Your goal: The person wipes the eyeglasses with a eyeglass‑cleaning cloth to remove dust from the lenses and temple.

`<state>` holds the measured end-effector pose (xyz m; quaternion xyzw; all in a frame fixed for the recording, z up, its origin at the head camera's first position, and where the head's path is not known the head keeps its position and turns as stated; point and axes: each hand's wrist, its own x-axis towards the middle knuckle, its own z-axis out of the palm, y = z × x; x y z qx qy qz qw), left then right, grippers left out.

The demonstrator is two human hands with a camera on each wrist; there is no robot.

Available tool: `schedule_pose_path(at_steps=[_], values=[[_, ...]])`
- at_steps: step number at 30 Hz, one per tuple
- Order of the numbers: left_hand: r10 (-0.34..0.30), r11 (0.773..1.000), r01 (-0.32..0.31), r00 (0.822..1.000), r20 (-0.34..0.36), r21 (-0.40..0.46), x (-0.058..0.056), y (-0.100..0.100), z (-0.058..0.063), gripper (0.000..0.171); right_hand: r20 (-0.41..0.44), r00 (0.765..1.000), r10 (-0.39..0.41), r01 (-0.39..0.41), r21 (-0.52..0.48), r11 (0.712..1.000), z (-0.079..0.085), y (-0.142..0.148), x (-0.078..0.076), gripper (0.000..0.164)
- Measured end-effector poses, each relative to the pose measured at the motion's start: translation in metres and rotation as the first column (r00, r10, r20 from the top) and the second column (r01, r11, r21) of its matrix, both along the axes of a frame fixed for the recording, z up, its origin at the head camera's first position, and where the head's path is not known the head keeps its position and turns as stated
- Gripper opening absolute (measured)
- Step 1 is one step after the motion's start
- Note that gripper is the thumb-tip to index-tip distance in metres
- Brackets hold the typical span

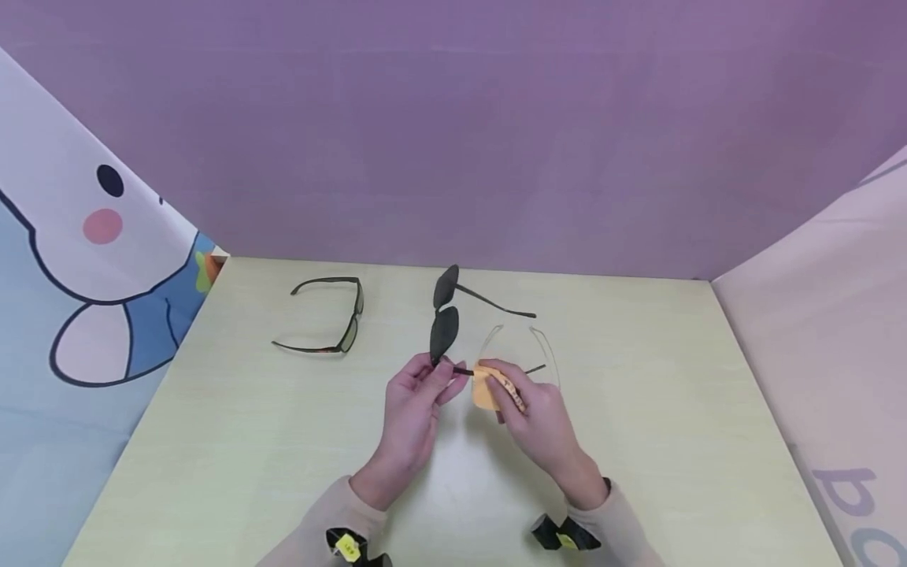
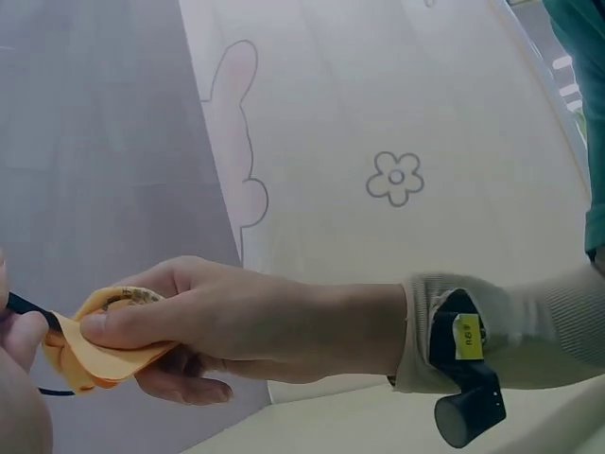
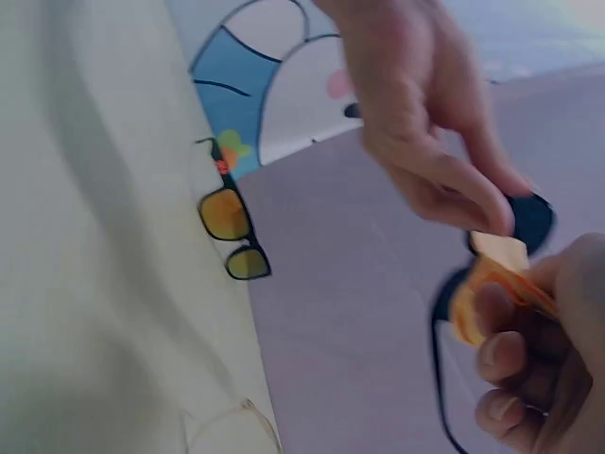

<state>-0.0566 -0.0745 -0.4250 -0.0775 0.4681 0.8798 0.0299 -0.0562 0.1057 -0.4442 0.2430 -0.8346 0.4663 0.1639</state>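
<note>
A pair of dark sunglasses is held above the table, lenses to the left and both temples pointing right. My left hand pinches the frame at the hinge of the near temple. A yellow-orange cloth is folded around that near temple, and my right hand grips it between thumb and fingers. The temple's tip sticks out beyond the right hand. In the left wrist view the cloth bunches under the right thumb. The right wrist view shows a dark lens by the left fingertips.
Black-framed glasses with tinted lenses lie unfolded at the table's left back. Behind my right hand are thin, pale-framed glasses, partly hidden. A purple backdrop rises at the rear edge of the pale table, with printed cloth at both sides.
</note>
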Motion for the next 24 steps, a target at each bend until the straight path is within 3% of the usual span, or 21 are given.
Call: schedule_pose_path(at_steps=[6,13,15,18,21,24], values=[[0.012,0.995,-0.021,0.996,-0.091,-0.098,0.002,-0.004,0.001,0.009,0.003,1.0,-0.021,0.021,0.051,0.998,0.0,0.004,-0.003,0.028],[0.029,0.98,-0.057,0.989,-0.147,-0.191,0.003,-0.01,-0.003,0.008,0.142,0.981,-0.131,0.096,0.228,0.969,-0.002,0.013,-0.007,0.025],[0.023,0.979,-0.053,0.988,-0.152,-0.195,0.003,-0.01,-0.006,0.005,0.189,0.975,-0.119,0.077,0.218,0.973,-0.003,0.01,-0.005,0.022],[0.016,0.979,-0.049,0.986,-0.165,-0.2,0.003,-0.01,-0.008,0.015,0.238,0.969,-0.063,0.025,0.16,0.987,-0.003,0.001,-0.001,0.019],[0.002,0.977,-0.039,0.985,-0.173,-0.211,0.004,-0.01,-0.01,0.021,0.23,0.973,-0.022,-0.003,0.107,0.994,-0.002,-0.005,0.002,0.02],[-0.003,0.973,-0.036,0.986,-0.169,-0.226,0.004,-0.01,-0.009,0.015,0.185,0.983,-0.012,-0.005,0.091,0.996,0.0,-0.006,0.004,0.022]])
